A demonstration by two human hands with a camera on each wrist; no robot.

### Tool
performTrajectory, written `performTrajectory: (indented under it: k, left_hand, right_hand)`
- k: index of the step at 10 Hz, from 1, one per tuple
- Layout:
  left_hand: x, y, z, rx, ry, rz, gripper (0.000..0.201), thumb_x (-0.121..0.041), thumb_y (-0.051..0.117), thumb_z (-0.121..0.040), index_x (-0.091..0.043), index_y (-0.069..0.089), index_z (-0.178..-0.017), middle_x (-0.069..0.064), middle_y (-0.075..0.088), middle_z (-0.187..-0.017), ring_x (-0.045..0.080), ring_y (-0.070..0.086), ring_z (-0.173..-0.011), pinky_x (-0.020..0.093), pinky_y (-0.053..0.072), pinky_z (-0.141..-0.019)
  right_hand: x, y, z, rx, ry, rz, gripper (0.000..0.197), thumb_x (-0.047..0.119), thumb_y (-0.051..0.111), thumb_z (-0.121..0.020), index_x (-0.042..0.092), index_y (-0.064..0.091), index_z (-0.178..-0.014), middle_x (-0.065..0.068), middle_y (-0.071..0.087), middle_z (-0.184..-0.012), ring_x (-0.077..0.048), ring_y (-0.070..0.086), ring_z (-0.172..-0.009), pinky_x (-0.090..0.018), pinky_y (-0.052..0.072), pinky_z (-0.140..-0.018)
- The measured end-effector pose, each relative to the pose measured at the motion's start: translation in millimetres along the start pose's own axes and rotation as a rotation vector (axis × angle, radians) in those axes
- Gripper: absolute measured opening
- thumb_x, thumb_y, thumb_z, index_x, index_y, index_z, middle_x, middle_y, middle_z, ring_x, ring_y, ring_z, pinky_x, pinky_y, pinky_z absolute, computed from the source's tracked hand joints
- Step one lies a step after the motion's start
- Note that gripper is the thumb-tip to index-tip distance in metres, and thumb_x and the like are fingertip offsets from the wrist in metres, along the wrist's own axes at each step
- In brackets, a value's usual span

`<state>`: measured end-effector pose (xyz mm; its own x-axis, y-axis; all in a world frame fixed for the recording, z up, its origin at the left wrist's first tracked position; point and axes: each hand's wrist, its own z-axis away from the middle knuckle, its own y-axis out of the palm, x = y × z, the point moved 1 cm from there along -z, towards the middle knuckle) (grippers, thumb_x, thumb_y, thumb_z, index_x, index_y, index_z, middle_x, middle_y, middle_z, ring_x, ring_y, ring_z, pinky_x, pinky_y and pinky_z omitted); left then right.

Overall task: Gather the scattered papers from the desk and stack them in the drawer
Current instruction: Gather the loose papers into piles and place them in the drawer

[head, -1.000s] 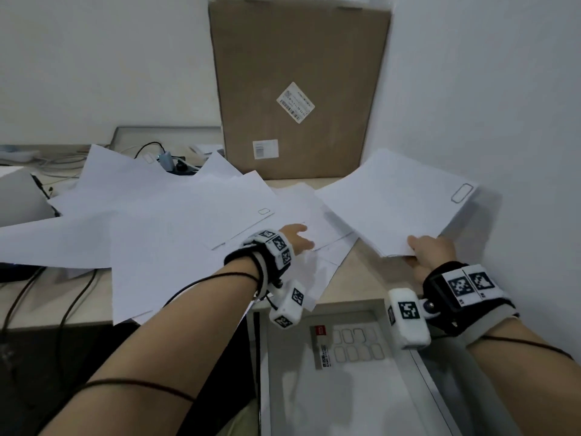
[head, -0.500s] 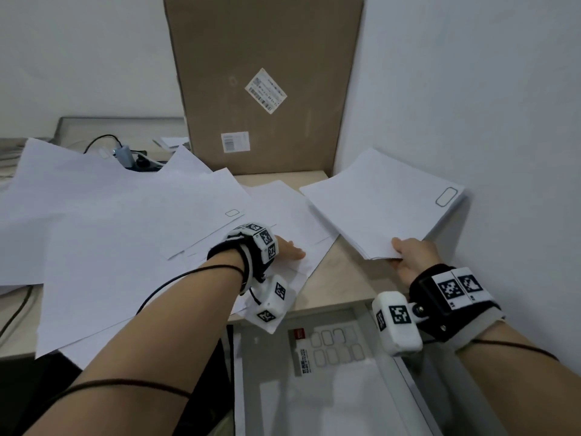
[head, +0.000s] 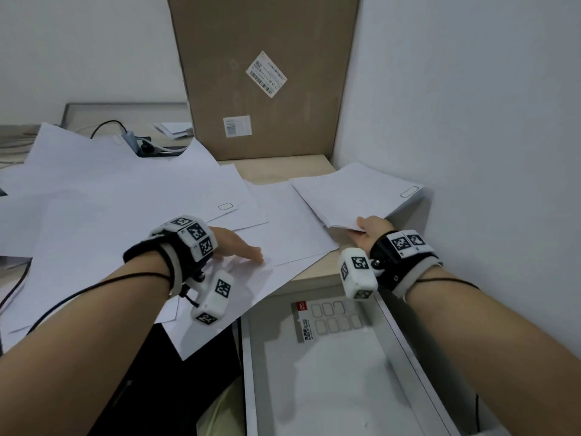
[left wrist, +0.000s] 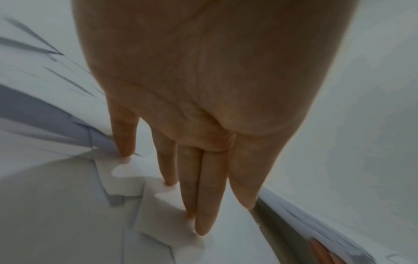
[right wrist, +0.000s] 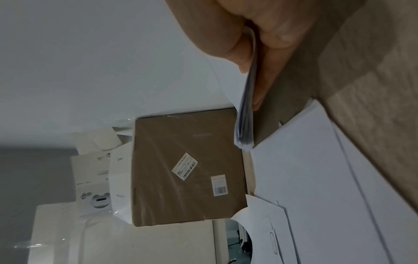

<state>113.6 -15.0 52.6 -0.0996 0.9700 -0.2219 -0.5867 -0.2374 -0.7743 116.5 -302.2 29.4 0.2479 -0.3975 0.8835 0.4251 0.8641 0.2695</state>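
White walls, pale desk (head: 276, 171) in a corner, brown box (head: 264, 77) at the back. Loose papers (head: 125, 209) spread over the desk's left and middle, some overhanging the front edge; open drawer (head: 317, 372) below, just in front. Light, limp, slick sheets, likely to slide and fan: best pinched at an edge or swept flat into a pile. Left hand (head: 232, 247) palm down, fingers (left wrist: 203, 196) straight, pressing the sheets, gripping nothing. Right hand (head: 369, 229) pinching a stack (head: 355, 193) by its near edge, thumb on top, fingers under, raised off the desk beside the wall
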Motion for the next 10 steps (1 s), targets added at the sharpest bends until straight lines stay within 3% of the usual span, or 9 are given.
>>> performTrajectory:
  k: [1, 2, 3, 4, 5, 6, 7, 8, 10]
  left_hand:
    - [-3, 0, 3, -0.011, 0.033, -0.034, 0.076, -0.073, 0.052, -0.076, -0.029, 0.049, -0.137, -0.002, 0.041, -0.148, 0.023, 0.038, -0.135, 0.036, 0.028, -0.107]
    - [-4, 3, 4, -0.006, 0.045, -0.031, 0.074, -0.072, 0.048, -0.080, -0.029, 0.046, -0.140, -0.003, 0.039, -0.150, 0.022, 0.036, -0.137, 0.037, 0.027, -0.110]
    - [-5, 4, 8, -0.023, 0.080, -0.024, 0.069, -0.069, 0.046, -0.084, -0.030, 0.045, -0.141, -0.005, 0.037, -0.151, 0.021, 0.034, -0.139, 0.036, 0.024, -0.112]
    - [3, 5, 5, -0.071, 0.161, 0.172, 0.060, -0.062, 0.057, -0.083, -0.027, 0.056, -0.131, -0.006, 0.047, -0.143, 0.017, 0.039, -0.136, 0.035, 0.024, -0.116]
    - [17, 1, 7, -0.180, 0.238, 0.561, 0.040, -0.044, 0.067, -0.083, -0.018, 0.070, -0.114, -0.003, 0.065, -0.123, 0.013, 0.059, -0.117, 0.026, 0.034, -0.102]
    - [42, -12, 6, -0.464, 0.127, 0.744, 0.035, -0.029, 0.063, -0.089, -0.009, 0.067, -0.117, 0.008, 0.066, -0.121, 0.022, 0.059, -0.117, 0.027, 0.039, -0.096]
    - [81, -23, 7, -0.593, -0.062, 0.597, 0.043, -0.024, 0.051, -0.096, -0.003, 0.052, -0.134, 0.011, 0.048, -0.142, 0.027, 0.042, -0.133, 0.029, 0.029, -0.108]
    - [125, -23, 2, -0.563, -0.267, 0.507, 0.062, -0.039, 0.047, -0.096, -0.011, 0.029, -0.148, 0.014, 0.026, -0.155, 0.031, 0.027, -0.142, 0.038, 0.022, -0.116]
    - [135, -2, 6, -0.406, -0.386, 0.387, 0.072, -0.047, 0.032, -0.100, -0.004, 0.009, -0.152, 0.020, 0.016, -0.157, 0.037, 0.018, -0.144, 0.037, 0.018, -0.113]
  right_hand:
    - [1, 18, 0, 0.049, -0.055, 0.030, 0.044, 0.001, 0.039, -0.099, -0.006, 0.028, -0.141, -0.021, 0.034, -0.148, -0.035, 0.044, -0.130, -0.029, 0.056, -0.072]
    - [-7, 29, -22, 0.046, 0.013, -0.068, 0.026, 0.016, 0.052, -0.097, 0.004, 0.049, -0.120, -0.019, 0.052, -0.133, -0.035, 0.059, -0.102, -0.039, 0.054, -0.079]
    - [-3, 28, -17, 0.055, 0.076, 0.309, 0.047, 0.047, 0.053, -0.092, 0.004, 0.054, -0.109, -0.015, 0.069, -0.101, -0.024, 0.067, -0.076, -0.034, 0.057, -0.066]
    - [4, 18, -8, 0.063, 0.191, 0.593, 0.072, 0.069, 0.033, -0.089, 0.001, 0.056, -0.095, -0.013, 0.066, -0.082, -0.022, 0.065, -0.067, -0.024, 0.051, -0.050]
    - [7, 16, 2, 0.095, 0.189, 0.708, 0.062, 0.059, 0.034, -0.095, 0.002, 0.055, -0.083, -0.010, 0.058, -0.072, -0.017, 0.061, -0.052, -0.018, 0.047, -0.039]
    - [2, 22, 9, 0.123, -0.067, 0.839, 0.025, 0.027, 0.054, -0.095, 0.006, 0.057, -0.081, -0.007, 0.060, -0.073, -0.014, 0.062, -0.056, -0.021, 0.046, -0.049]
    - [-6, 42, 25, 0.307, -0.278, 1.000, 0.008, 0.015, 0.057, -0.091, 0.009, 0.061, -0.094, -0.004, 0.060, -0.097, -0.017, 0.058, -0.092, -0.022, 0.043, -0.070]
    - [-19, 63, 38, 0.494, -0.303, 1.324, 0.038, 0.022, 0.051, -0.096, 0.010, 0.051, -0.132, -0.003, 0.046, -0.141, -0.018, 0.040, -0.132, -0.024, 0.033, -0.100]
    - [-42, 89, 54, 0.600, -0.144, 1.745, 0.067, 0.044, 0.038, -0.099, 0.009, 0.014, -0.151, -0.009, 0.007, -0.160, -0.022, 0.009, -0.148, -0.032, 0.011, -0.117]
